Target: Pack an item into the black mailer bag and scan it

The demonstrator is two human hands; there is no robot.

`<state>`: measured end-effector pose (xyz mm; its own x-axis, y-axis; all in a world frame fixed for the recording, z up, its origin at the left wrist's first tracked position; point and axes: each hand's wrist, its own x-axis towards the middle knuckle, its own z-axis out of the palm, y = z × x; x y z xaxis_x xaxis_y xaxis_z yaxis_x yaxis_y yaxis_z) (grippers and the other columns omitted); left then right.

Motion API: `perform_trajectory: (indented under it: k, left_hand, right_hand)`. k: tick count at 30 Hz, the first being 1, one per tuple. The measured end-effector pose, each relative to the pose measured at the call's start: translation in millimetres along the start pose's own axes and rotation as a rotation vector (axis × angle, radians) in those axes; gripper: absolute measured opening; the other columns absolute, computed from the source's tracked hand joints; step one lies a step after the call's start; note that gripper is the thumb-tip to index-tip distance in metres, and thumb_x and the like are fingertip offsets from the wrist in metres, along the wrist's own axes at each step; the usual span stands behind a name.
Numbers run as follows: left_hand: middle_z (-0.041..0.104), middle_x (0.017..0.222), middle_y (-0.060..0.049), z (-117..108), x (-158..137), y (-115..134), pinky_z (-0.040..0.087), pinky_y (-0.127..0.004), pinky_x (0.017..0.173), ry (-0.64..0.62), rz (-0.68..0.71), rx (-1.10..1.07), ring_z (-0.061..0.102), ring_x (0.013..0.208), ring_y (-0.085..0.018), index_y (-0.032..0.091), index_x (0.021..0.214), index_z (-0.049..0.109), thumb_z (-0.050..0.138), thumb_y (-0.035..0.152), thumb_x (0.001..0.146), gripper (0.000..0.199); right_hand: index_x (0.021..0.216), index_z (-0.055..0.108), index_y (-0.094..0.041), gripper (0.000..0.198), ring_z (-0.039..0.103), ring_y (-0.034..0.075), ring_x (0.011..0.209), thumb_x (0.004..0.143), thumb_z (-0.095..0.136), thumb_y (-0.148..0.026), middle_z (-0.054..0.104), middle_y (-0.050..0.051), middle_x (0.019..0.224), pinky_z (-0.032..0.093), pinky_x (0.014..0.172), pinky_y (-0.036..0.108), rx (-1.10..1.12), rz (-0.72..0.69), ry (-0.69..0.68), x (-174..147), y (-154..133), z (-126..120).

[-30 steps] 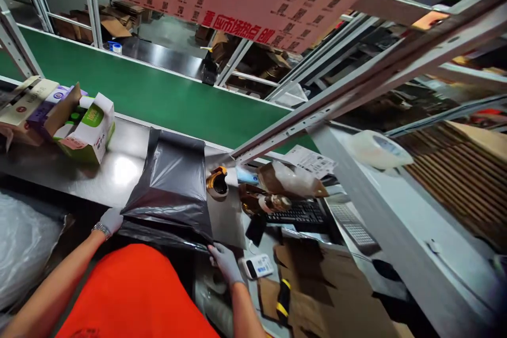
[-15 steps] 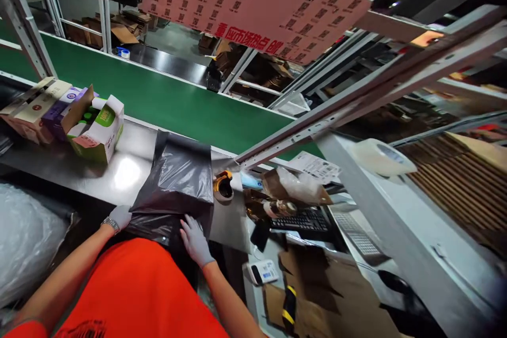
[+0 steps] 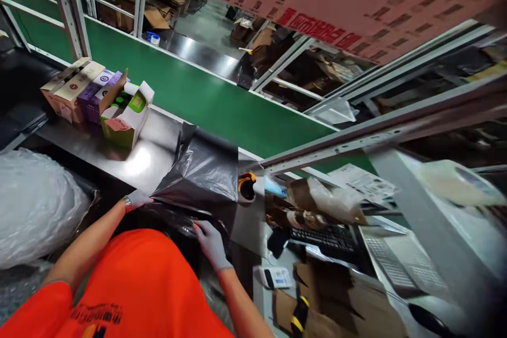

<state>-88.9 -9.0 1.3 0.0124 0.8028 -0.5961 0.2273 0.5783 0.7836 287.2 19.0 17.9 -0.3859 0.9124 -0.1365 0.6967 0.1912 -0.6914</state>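
A black plastic mailer bag [image 3: 204, 174] lies on the steel worktable [image 3: 130, 156], its near end hanging over the front edge. My left hand [image 3: 137, 200], gloved in grey with a watch at the wrist, grips the bag's near left corner. My right hand [image 3: 209, 243], also gloved, presses on the bag's overhanging near end by the right corner. My orange shirt fills the bottom of the view.
Open product boxes [image 3: 99, 97] stand at the table's left. A green conveyor belt [image 3: 206, 100] runs behind. A tape dispenser [image 3: 246, 188], keyboard [image 3: 325, 237], papers and flat cardboard [image 3: 317, 306] lie to the right. Bubble wrap [image 3: 37, 206] sits at the left.
My right hand moved from the bag's right corner inward onto its near end. The view swung to the right and the scene shifted left to right in frame.
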Motion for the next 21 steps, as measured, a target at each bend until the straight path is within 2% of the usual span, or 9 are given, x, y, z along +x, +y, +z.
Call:
perform_trajectory:
  k: [5, 9, 12, 16, 19, 21]
  left_hand:
    - [0.054, 0.067, 0.006, -2, -3, 6, 0.051, -0.03, 0.072, -0.084, -0.093, -0.203, 0.052, 0.064, -0.012, 0.021, 0.072, 0.057, 0.07, 0.029, 0.1, 0.033]
    - [0.063, 0.077, 0.004, -2, -2, 9, 0.06, -0.035, 0.083, -0.112, -0.166, -0.334, 0.063, 0.071, -0.014, 0.019, 0.083, 0.061, 0.069, 0.028, 0.105, 0.025]
    - [0.067, 0.078, 0.001, -2, -1, 9, 0.062, -0.039, 0.09, -0.105, -0.198, -0.393, 0.068, 0.078, -0.016, 0.018, 0.082, 0.062, 0.07, 0.026, 0.103, 0.024]
    - [0.07, 0.077, -0.001, -3, -2, 8, 0.063, -0.041, 0.092, -0.063, -0.209, -0.422, 0.069, 0.082, -0.019, 0.019, 0.08, 0.062, 0.079, 0.033, 0.096, 0.027]
    - [0.069, 0.079, 0.0, -5, -6, 8, 0.062, -0.037, 0.087, -0.027, -0.193, -0.408, 0.068, 0.08, -0.017, 0.018, 0.085, 0.064, 0.077, 0.035, 0.1, 0.025]
    - [0.065, 0.076, 0.002, -8, -10, 9, 0.061, -0.035, 0.081, -0.014, -0.181, -0.376, 0.064, 0.074, -0.014, 0.019, 0.085, 0.064, 0.078, 0.035, 0.099, 0.026]
  right_hand:
    - [0.111, 0.092, -0.025, 0.031, 0.077, 0.024, 0.097, 0.101, 0.068, -0.043, 0.083, 0.01, 0.103, 0.061, 0.091, 0.036, 0.133, -0.145, -0.061, 55, -82, 85]
    - [0.103, 0.093, -0.024, 0.023, 0.073, 0.021, 0.085, 0.096, 0.076, -0.039, 0.078, 0.006, 0.091, 0.055, 0.077, 0.032, 0.162, -0.129, -0.051, 78, -106, 121]
    - [0.093, 0.092, -0.022, 0.019, 0.069, 0.019, 0.08, 0.093, 0.078, -0.035, 0.074, 0.004, 0.085, 0.05, 0.074, 0.029, 0.187, -0.13, -0.051, 81, -110, 129]
    - [0.089, 0.09, -0.019, 0.023, 0.064, 0.017, 0.083, 0.094, 0.072, -0.032, 0.072, 0.004, 0.088, 0.046, 0.079, 0.03, 0.216, -0.15, -0.026, 70, -119, 127]
    - [0.089, 0.088, -0.02, 0.027, 0.065, 0.02, 0.09, 0.096, 0.067, -0.036, 0.073, 0.006, 0.092, 0.047, 0.085, 0.033, 0.255, -0.139, 0.019, 49, -121, 115]
    - [0.086, 0.085, -0.021, 0.029, 0.067, 0.021, 0.093, 0.096, 0.065, -0.039, 0.074, 0.007, 0.093, 0.05, 0.088, 0.034, 0.299, -0.108, 0.044, 25, -112, 100]
